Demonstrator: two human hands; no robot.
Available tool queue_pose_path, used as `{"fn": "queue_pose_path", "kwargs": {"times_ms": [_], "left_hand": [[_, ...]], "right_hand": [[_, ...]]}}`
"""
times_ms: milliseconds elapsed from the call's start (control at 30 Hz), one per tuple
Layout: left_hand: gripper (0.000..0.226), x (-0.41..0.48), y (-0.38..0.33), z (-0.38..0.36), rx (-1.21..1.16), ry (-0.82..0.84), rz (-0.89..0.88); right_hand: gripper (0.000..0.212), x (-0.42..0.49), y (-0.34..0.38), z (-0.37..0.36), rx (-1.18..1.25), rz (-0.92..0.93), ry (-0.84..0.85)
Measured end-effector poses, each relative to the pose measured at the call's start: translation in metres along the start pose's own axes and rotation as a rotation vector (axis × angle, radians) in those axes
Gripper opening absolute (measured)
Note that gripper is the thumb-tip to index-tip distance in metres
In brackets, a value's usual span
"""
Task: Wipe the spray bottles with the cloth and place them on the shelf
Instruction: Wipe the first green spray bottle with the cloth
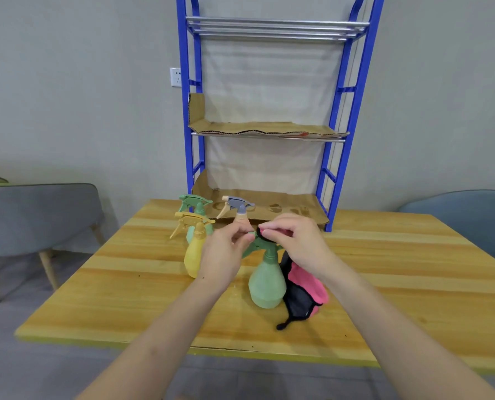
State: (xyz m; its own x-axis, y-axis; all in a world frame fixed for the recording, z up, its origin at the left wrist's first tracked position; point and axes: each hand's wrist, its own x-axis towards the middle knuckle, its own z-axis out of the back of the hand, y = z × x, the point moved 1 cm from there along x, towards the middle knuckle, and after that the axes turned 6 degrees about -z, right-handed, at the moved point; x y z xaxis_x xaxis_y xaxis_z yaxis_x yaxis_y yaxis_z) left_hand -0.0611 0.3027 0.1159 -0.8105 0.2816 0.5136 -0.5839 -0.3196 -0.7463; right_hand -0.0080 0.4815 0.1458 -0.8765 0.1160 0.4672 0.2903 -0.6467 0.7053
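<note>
A green spray bottle (266,284) stands on the wooden table (399,272) in front of me. My left hand (226,249) pinches its trigger head from the left. My right hand (295,243) presses a pink and black cloth (304,290) onto the top of that head; the rest of the cloth hangs down the bottle's right side. A yellow spray bottle (194,252) stands to the left, partly behind my left hand. Behind it are another green bottle (197,206) and a peach bottle with a grey trigger (237,209), its body mostly hidden.
A blue metal shelf (338,116) stands at the table's far edge against the wall, its lower tiers lined with cardboard (269,129). A grey chair (38,215) is on the left and a blue-grey chair (471,220) on the right.
</note>
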Motion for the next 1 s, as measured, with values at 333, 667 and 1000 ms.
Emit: {"fn": "queue_pose_path", "kwargs": {"times_ms": [333, 667, 1000], "left_hand": [[0.014, 0.003, 0.006, 0.0, -0.025, 0.044, 0.021], [0.016, 0.007, 0.014, -0.003, 0.181, 0.085, -0.066], [0.018, 0.004, 0.01, 0.001, 0.252, 0.081, -0.151]], "right_hand": [[0.015, -0.011, -0.025, 0.012, -0.113, 0.015, 0.06], [0.007, 0.0, -0.01, -0.006, -0.129, 0.095, 0.049], [0.012, -0.018, -0.037, 0.021, -0.16, -0.042, 0.081]]}}
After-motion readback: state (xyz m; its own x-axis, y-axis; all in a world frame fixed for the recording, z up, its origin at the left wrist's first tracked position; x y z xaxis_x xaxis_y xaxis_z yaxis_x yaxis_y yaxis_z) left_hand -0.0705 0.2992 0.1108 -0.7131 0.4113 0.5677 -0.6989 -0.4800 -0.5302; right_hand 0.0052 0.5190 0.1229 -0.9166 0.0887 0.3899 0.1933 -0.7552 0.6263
